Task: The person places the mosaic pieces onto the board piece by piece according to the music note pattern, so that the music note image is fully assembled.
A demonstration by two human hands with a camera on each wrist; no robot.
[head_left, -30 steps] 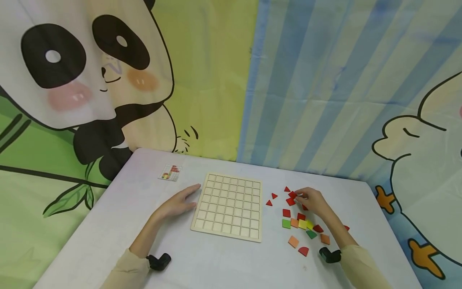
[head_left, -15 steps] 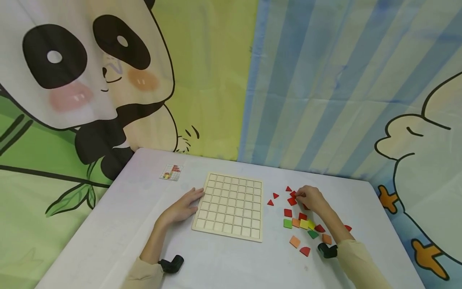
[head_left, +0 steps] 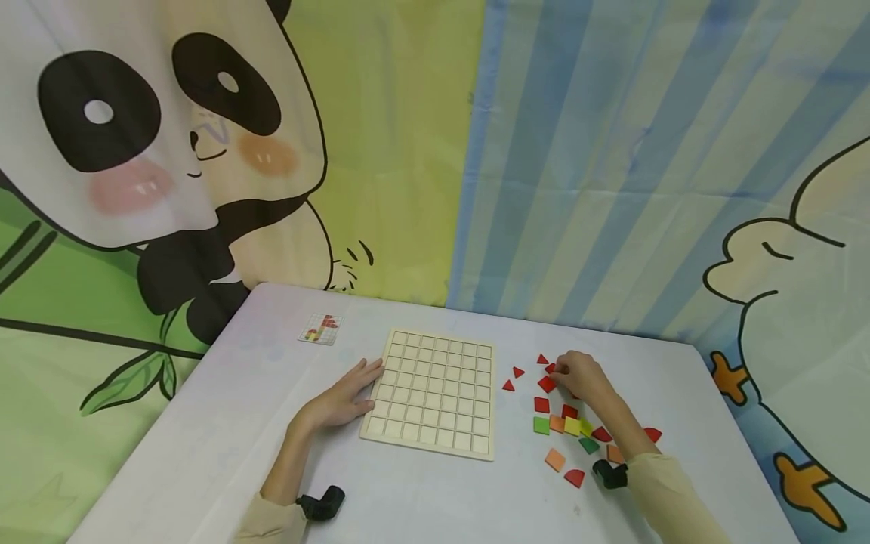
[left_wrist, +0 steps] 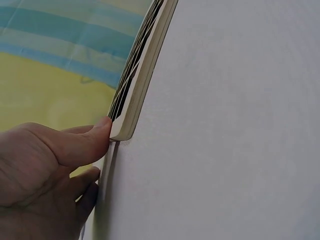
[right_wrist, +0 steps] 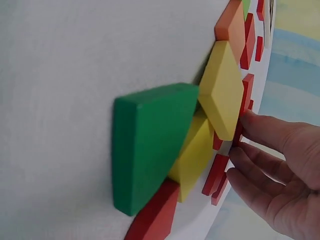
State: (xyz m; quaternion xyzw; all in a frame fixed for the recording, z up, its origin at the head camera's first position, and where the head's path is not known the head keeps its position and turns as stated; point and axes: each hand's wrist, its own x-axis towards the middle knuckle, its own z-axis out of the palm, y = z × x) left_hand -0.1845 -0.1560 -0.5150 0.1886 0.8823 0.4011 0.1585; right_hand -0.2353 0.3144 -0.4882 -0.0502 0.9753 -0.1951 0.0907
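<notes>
My left hand (head_left: 340,398) rests beside the pale wooden grid board (head_left: 435,393), fingers extended at its left edge. In the left wrist view, the thumb touches the board's rim (left_wrist: 145,75) near a corner. My right hand (head_left: 584,378) is over the far part of the scattered tiles, fingertips down. In the right wrist view, its thumb and fingers pinch a red tile (right_wrist: 239,132), mostly hidden by the fingers. Near it lie two yellow tiles (right_wrist: 220,92), a green tile (right_wrist: 155,145) with one curved side and several other red tiles (right_wrist: 215,175).
A small printed card (head_left: 321,329) with a coloured grid pattern lies at the far left. Several red triangles (head_left: 519,372), a light green square (head_left: 541,425) and orange squares (head_left: 554,459) lie right of the board. A curtain with cartoon animals (head_left: 381,151) hangs behind the table.
My left hand has shifted slightly right, its fingers now against the board's left edge. The right hand stays among the red tiles, its fingers drawn closer over them.
</notes>
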